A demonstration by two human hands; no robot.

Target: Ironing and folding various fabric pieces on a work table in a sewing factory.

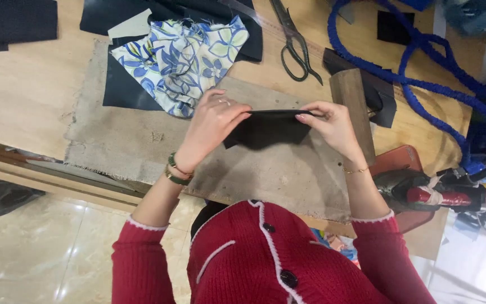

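I am seeing no package, label, sign or screen anywhere on the table I am working at, nor on the floor below it.
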